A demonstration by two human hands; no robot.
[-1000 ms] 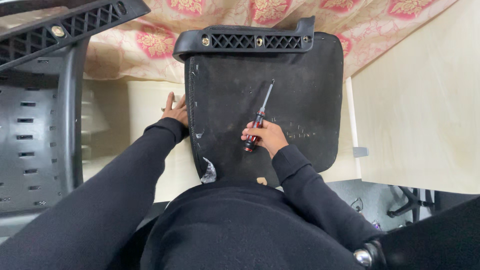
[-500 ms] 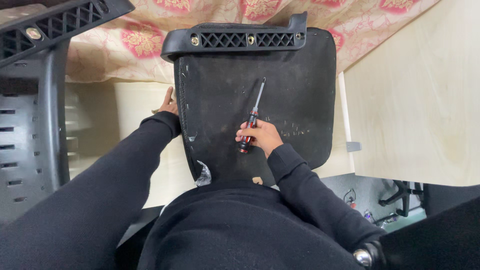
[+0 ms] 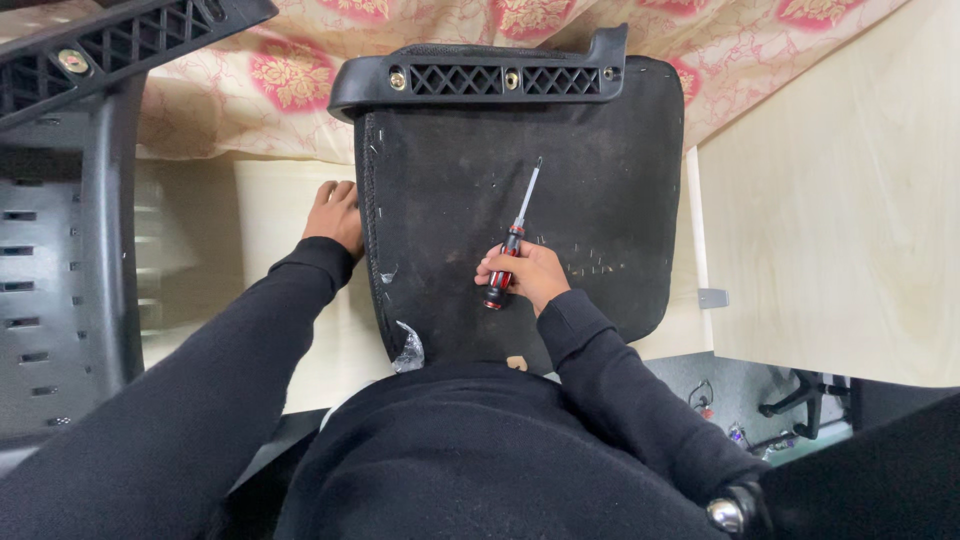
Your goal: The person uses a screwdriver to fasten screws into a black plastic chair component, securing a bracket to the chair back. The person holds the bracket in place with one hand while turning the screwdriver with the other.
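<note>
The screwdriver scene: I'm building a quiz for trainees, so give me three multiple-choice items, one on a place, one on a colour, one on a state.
1. Where is the left hand?
A. at the left edge of the seat pad
B. on the screwdriver
C. on the floral cloth

2. What colour is the screwdriver handle?
A. yellow
B. red and black
C. blue

3. How is the right hand?
A. open and flat
B. closed around the handle
C. out of view

Answers: 1 A, its fingers rest at the pad's side; 2 B, red and black stripes show; 3 B, fingers wrap the handle, shaft pointing away over the pad.
</note>
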